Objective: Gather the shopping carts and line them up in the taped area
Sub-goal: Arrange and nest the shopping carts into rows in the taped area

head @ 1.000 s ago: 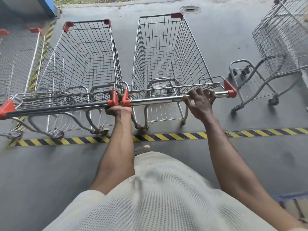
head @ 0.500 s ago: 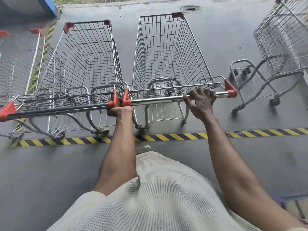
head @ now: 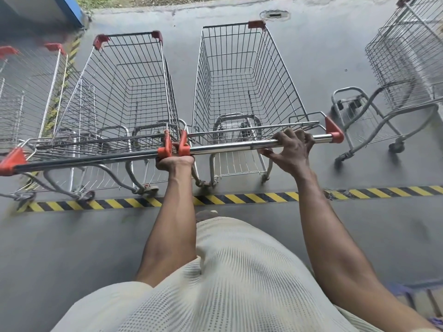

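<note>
two shopping carts stand side by side just beyond the striped tape [head: 239, 198], noses pointing away and rear wheels close to the line. the left hand [head: 174, 161] sits under the spot where the red end caps [head: 173, 146] of the two handles meet. its fingers are mostly hidden behind the caps, but it appears to clasp both ends together, likely so the left cart [head: 129, 92] and the right cart [head: 239, 80] stay flush and move as one. the right hand [head: 291, 149] has its fingers curled over the right cart's chrome bar [head: 227, 147] near the outer end, thumb splayed below it. this wide stance gives leverage to square the pair to the tape. a third cart [head: 24, 92] is parked at the far left of the row. a stray cart [head: 402, 56] stands well apart on the right at an angle, not yet brought in.

against the frames a moment earlier almost nothing differs: both hands are on the same spots and the carts sit the same way relative to the tape. only the right thumb looks a little more spread.
</note>
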Action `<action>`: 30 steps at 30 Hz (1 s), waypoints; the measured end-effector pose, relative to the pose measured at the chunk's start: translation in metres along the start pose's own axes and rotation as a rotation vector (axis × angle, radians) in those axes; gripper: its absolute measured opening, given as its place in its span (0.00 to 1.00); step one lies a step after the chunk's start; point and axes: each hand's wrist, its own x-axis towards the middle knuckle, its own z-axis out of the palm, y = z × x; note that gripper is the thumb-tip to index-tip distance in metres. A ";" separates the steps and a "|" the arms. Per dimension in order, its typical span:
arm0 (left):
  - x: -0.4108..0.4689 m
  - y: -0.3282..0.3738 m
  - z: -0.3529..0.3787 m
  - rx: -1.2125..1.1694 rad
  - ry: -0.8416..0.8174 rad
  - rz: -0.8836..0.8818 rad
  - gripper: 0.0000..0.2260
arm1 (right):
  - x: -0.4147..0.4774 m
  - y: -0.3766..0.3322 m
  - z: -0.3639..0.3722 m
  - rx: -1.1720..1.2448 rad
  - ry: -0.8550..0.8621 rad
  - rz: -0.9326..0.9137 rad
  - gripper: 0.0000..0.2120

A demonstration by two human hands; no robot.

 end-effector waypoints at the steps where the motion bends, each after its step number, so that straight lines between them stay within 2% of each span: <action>1: 0.000 0.000 0.000 -0.002 -0.001 0.001 0.14 | 0.000 0.000 0.001 -0.001 0.009 0.002 0.26; 5: 0.002 0.000 -0.001 0.001 0.016 -0.012 0.22 | 0.000 -0.001 0.003 -0.031 0.037 0.010 0.17; 8: -0.002 0.001 0.001 0.018 0.023 0.003 0.22 | 0.000 -0.002 0.004 -0.047 0.050 0.021 0.14; 14: -0.011 0.003 -0.002 0.053 0.029 -0.003 0.22 | 0.000 -0.003 0.006 -0.048 0.070 0.031 0.12; 19: -0.016 -0.003 0.000 0.089 0.105 0.014 0.21 | 0.000 -0.002 0.007 -0.041 0.071 0.037 0.12; 24: -0.005 -0.001 0.002 0.151 0.022 0.026 0.26 | 0.001 -0.003 0.006 -0.044 0.062 0.051 0.12; 30: -0.014 0.004 0.002 0.100 -0.029 -0.001 0.25 | 0.001 -0.007 0.006 -0.054 0.047 0.050 0.12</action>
